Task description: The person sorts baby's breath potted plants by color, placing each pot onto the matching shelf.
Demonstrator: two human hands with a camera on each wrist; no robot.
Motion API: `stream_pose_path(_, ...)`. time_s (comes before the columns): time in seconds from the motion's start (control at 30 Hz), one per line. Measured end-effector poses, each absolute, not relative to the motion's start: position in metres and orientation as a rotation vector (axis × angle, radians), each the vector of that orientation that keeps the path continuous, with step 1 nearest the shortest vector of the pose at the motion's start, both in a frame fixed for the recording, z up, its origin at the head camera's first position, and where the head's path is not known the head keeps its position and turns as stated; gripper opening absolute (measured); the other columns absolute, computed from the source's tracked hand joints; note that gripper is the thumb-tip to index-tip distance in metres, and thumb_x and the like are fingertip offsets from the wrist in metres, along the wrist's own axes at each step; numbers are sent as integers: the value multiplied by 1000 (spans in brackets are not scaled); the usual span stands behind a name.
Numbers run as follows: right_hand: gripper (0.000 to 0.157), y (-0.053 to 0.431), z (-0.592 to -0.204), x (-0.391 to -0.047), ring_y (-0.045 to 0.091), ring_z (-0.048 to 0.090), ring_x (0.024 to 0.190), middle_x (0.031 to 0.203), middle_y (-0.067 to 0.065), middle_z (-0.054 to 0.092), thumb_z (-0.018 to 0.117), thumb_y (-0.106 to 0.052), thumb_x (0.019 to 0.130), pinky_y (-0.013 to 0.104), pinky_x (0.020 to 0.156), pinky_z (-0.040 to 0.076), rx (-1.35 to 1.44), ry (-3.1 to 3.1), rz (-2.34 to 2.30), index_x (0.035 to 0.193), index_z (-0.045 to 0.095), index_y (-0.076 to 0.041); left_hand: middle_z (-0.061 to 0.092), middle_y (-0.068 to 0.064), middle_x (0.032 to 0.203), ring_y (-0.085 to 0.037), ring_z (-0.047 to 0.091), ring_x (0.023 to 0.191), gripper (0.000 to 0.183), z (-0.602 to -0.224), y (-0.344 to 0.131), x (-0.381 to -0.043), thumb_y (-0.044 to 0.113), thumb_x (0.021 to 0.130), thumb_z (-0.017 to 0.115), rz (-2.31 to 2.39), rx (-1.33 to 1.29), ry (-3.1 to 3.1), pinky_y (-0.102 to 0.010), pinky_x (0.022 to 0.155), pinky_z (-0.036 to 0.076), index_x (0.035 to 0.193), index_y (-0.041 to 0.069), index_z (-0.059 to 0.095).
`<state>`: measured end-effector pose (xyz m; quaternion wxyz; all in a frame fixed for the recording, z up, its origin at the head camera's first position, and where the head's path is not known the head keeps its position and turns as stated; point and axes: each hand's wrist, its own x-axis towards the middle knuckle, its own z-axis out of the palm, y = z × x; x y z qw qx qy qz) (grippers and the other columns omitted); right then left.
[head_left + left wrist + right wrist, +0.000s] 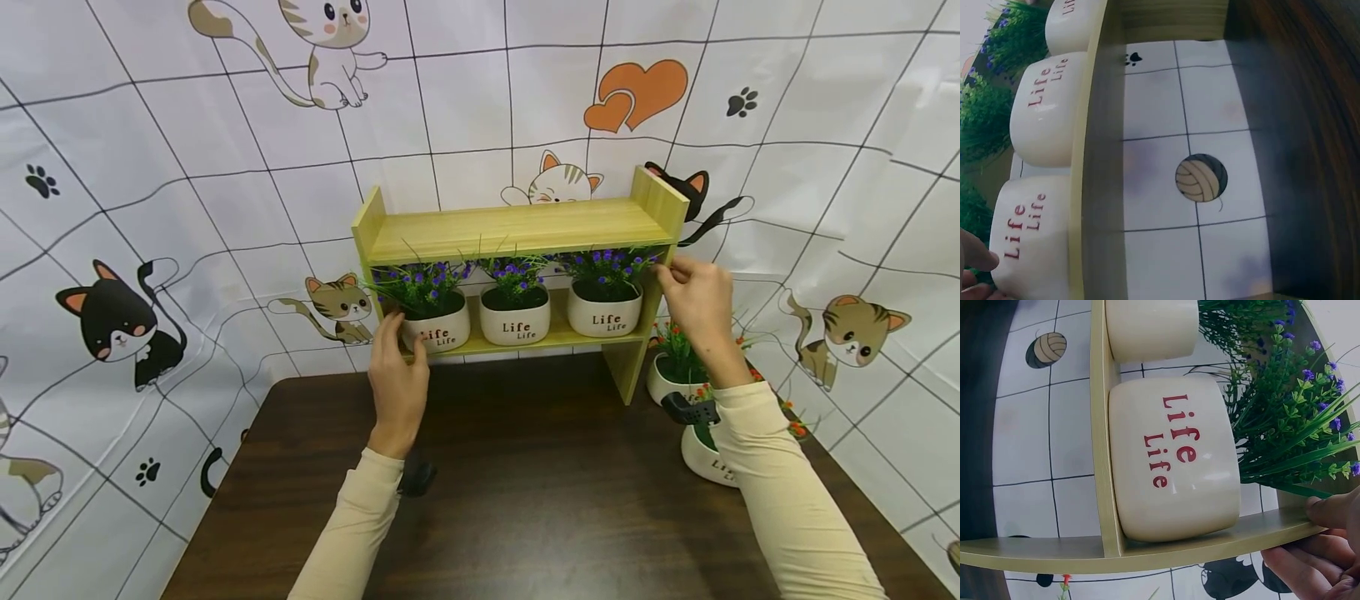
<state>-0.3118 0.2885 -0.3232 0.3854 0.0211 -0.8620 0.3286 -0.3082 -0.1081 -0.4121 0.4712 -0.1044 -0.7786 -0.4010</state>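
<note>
A two-tier wooden shelf (517,231) stands on the dark table. Its lower board carries three white "Life" pots of purple-flowered artificial plants: a left potted plant (438,325), a middle one (515,317) and a right one (604,310). At the left end, my left hand (397,383) holds the left potted plant, a fingertip against its front and other fingers around its outer end. The shelf panel there is partly hidden by the hand. My right hand (697,300) pinches the front edge of the shelf's right side panel (1260,534) between thumb and fingers.
Two white pots with red-orange flowers stand right of the shelf, one farther back (667,379) and one nearer (705,458), partly behind my right forearm. A cat-patterned wall covering (465,100) hangs behind the table (525,483).
</note>
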Motion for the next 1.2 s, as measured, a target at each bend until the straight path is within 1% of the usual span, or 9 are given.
stream_pose_path(0.17,29,288,-324,-312,48,77,89,103,30,75,68,-14,105,-5,56,31,45,-2201,840,117,77,11,67,-27,120,-43,66,109,27,-408,-116,-306,-8,96,70,-961,-256,-1844,-52,88,58,122,-10,67)
stream_pose_path(0.23,29,288,-324,-312,48,78,88,102,29,75,68,-15,105,-4,55,31,43,-2203,841,117,77,11,65,-28,117,-43,63,107,27,-406,-120,-305,-6,96,72,-963,-228,-1846,-51,87,56,122,-9,66)
stream_pose_path(0.37,29,289,-323,-311,48,78,88,103,30,76,67,-14,105,-4,54,32,46,-2204,845,117,77,11,56,-29,128,-44,53,114,47,-401,-128,-306,4,94,79,-1059,-136,-1923,-52,93,50,135,-8,58)
stream_pose_path(0.47,30,289,-323,-311,49,77,89,103,30,75,67,-14,105,-5,54,32,44,-2201,850,118,76,11,50,-28,141,-43,50,126,69,-399,-134,-310,15,94,83,-1176,-92,-2042,-54,102,47,151,-6,48)
stream_pose_path(0.57,30,289,-322,-310,48,77,89,103,30,75,67,-15,105,-4,54,32,38,-2204,849,118,76,11,50,-27,148,-43,49,137,79,-398,-138,-314,23,95,83,-1258,-79,-2150,-57,110,48,157,-5,43)
stream_pose_path(0.67,29,288,-323,-311,48,78,90,104,29,75,68,-15,105,-5,55,32,34,-2209,851,118,77,10,53,-27,148,-44,50,140,77,-399,-140,-316,26,96,82,-1300,-65,-2185,-60,112,47,156,-5,45)
stream_pose_path(0.83,30,288,-323,-311,47,78,91,104,29,75,68,-15,105,-6,57,31,21,-2216,850,118,77,10,57,-26,145,-45,54,137,68,-401,-142,-319,24,97,82,-1329,-58,-2168,-62,113,44,152,-3,52)
stream_pose_path(1.0,29,288,-322,-310,47,78,91,104,28,76,68,-15,105,-5,57,31,11,-2218,850,118,77,10,63,-28,139,-46,59,133,60,-402,-144,-325,19,97,81,-1336,-88,-2141,-60,111,48,147,-3,56)
stream_pose_path(1.2,29,288,-321,-310,47,77,93,105,30,75,68,-14,105,-8,59,29,22,-2220,848,119,76,11,68,-29,134,-44,66,131,46,-402,-147,-327,12,102,66,-1396,-113,-2111,-61,101,58,145,-2,59)
